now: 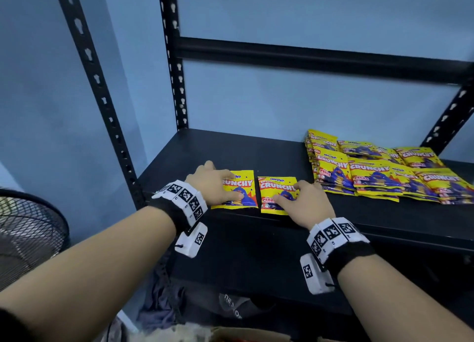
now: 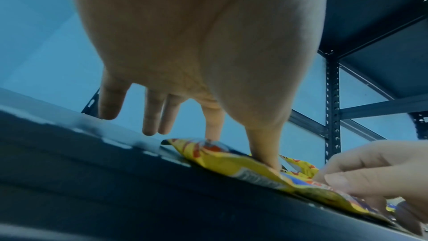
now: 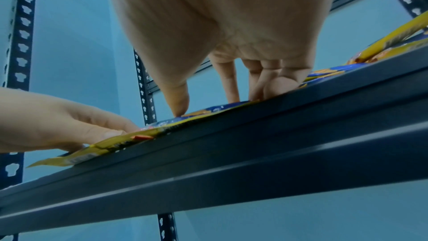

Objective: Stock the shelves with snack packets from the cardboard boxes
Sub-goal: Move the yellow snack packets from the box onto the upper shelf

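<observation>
Snack packets, two (image 1: pixel 234 190) (image 1: pixel 278 195), lie side by side at the shelf's (image 1: pixel 269 151) front edge, stacks (image 1: pixel 379 172) toward its right end. Left wrist view: left hand (image 2: pixel 197 52) presses one packet, fingers straight. Right wrist view: right hand (image 3: pixel 220 30) presses the other, fingers extended.

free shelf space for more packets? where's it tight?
Bare shelf lies behind the two front packets, left one and right one, back to the wall, and left of them toward the upright. A narrow strip separates the right packet from the stacked packets. Crowded: the right end and the front edge under the left hand and right hand.
</observation>
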The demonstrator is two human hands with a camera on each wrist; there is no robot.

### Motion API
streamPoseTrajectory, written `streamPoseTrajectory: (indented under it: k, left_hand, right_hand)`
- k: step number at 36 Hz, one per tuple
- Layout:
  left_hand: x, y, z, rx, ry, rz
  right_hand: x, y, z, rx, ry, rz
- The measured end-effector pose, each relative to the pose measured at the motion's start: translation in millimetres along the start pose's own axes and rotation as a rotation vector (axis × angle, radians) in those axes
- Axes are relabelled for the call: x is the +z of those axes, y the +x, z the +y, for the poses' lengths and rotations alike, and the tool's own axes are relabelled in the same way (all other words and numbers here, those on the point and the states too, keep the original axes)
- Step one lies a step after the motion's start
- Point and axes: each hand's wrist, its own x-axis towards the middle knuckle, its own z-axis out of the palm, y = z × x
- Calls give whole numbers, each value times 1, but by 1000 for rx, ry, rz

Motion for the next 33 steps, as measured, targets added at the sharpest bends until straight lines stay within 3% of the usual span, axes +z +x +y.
streamPoseTrajectory:
  k: [4, 12, 18, 22, 27, 33]
  left_hand:
    - [-4, -7, -2, -138, 79, 60]
    - [-6, -12, 8, -159, -251, -14]
    - [1, -11, 13, -115, -374, 43]
    - [-2, -16, 22, -106, -483, 66]
    - [-15, -16, 45, -102, -711, 67]
    - [-32, -8, 99, -19, -979, 130]
  right_hand:
    - [2, 4, -5, 57, -50, 8]
    - [-7, 17, -16, 171, 81, -61]
    - [-4, 21, -14, 92, 118, -41]
    - [-7, 14, -9, 0, 278, -31]
    - [-28, 19, -5, -139, 375, 67]
    - [-72, 37, 25, -122, 538, 188]
